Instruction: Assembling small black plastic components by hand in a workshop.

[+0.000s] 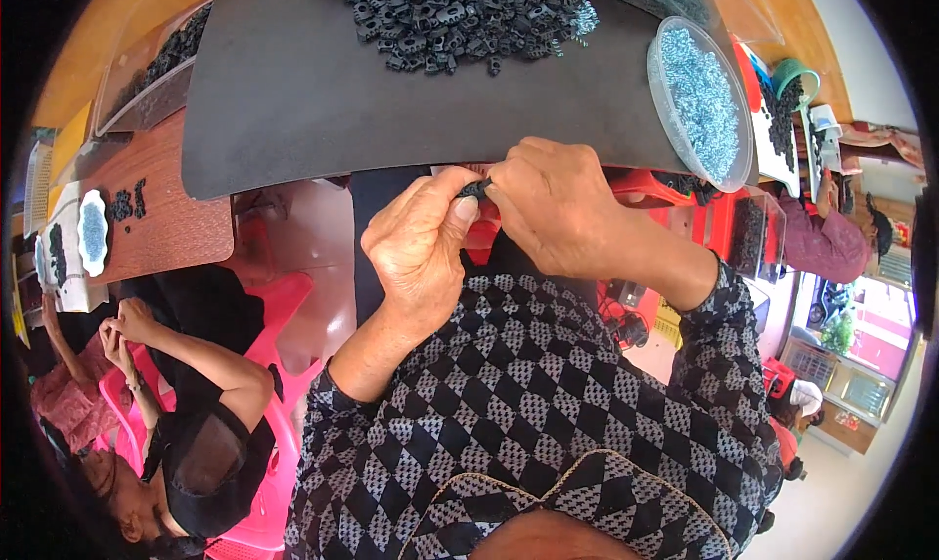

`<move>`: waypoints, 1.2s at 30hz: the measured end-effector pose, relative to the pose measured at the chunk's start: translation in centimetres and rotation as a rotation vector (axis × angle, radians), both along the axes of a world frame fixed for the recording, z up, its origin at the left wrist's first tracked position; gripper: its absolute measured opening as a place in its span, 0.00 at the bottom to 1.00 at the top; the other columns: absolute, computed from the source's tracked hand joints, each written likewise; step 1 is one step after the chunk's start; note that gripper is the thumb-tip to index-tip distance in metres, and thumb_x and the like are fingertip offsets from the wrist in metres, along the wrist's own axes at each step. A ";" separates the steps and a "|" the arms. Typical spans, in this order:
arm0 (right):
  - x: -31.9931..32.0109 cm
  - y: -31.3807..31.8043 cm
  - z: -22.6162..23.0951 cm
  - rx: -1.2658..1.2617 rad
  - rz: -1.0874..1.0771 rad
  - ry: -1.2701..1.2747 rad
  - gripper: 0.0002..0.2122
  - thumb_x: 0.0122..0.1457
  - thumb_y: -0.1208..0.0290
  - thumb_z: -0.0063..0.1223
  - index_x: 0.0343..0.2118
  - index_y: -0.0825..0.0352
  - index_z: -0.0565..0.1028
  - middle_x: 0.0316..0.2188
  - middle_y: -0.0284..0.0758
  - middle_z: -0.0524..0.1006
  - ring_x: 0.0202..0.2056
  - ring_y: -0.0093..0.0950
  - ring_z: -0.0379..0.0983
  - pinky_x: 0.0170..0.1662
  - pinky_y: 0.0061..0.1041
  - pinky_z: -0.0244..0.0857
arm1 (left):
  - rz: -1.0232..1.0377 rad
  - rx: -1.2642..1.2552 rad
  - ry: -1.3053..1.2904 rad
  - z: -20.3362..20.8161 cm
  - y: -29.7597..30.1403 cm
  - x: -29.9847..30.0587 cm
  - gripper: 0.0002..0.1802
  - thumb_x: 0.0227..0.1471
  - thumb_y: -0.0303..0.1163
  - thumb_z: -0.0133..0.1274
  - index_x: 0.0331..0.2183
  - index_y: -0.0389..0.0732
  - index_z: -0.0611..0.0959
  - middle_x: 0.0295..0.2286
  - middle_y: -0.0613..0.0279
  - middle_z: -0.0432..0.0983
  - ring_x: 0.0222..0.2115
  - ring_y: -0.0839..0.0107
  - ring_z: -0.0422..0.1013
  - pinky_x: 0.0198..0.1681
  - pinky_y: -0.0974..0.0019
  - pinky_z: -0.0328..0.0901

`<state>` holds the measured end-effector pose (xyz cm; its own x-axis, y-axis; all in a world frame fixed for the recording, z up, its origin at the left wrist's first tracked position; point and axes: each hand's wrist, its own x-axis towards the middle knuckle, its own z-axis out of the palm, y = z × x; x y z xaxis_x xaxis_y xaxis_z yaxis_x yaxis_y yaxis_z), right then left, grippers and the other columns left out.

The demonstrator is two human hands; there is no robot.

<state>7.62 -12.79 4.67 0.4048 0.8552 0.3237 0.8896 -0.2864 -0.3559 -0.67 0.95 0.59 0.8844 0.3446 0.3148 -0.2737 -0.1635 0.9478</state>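
Note:
Just off the near edge of the dark table, my two hands meet over a small black plastic part (pixel 475 188). My left hand (pixel 419 242) pinches it between thumb and forefinger. My right hand (pixel 556 208) is closed against the part's right end, and its fingertips are mostly hidden, so what they grip cannot be made out. A heap of similar black plastic parts (pixel 460 17) lies at the far side of the table. Beside that heap is a little cluster of small silvery-blue springs (pixel 584 18). A round clear plastic tub (pixel 657 95) at the right holds many more of these springs.
The dark tabletop (pixel 284 100) curves in front of me. A brown side table (pixel 186 208) at the left bears black parts and a white dish (pixel 93 259). A co-worker (pixel 210 452) sits close on my left by a pink chair (pixel 284 433). Clear bins stand around.

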 end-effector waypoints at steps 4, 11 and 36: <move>-0.5 0.4 -0.2 0.009 -0.026 -0.030 0.08 0.43 0.73 0.53 0.22 0.66 0.65 0.18 0.38 0.67 0.22 0.38 0.67 0.23 0.37 0.61 | 0.057 0.038 0.006 -0.3 -0.3 -0.2 0.08 0.44 0.16 0.54 0.32 0.30 0.79 0.20 0.58 0.71 0.18 0.70 0.66 0.23 0.72 0.62; 0.4 0.5 -0.5 0.012 -0.010 0.014 0.08 0.45 0.71 0.53 0.22 0.66 0.65 0.20 0.38 0.67 0.25 0.37 0.67 0.25 0.36 0.61 | 0.036 -0.105 0.056 -0.2 -0.2 0.0 0.09 0.47 0.19 0.54 0.34 0.29 0.79 0.22 0.60 0.74 0.19 0.77 0.67 0.23 0.76 0.63; 2.0 -0.1 2.1 0.103 0.009 0.073 0.07 0.50 0.70 0.51 0.22 0.67 0.70 0.20 0.37 0.70 0.25 0.38 0.68 0.28 0.36 0.62 | -0.203 -0.627 0.156 0.9 0.7 1.5 0.11 0.50 0.24 0.55 0.37 0.29 0.79 0.29 0.57 0.78 0.28 0.75 0.73 0.34 0.73 0.69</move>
<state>9.66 -12.86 6.74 0.4228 0.8229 0.3795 0.8625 -0.2369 -0.4472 0.80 1.61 1.50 0.9697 0.2427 -0.0271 -0.0932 0.4704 0.8775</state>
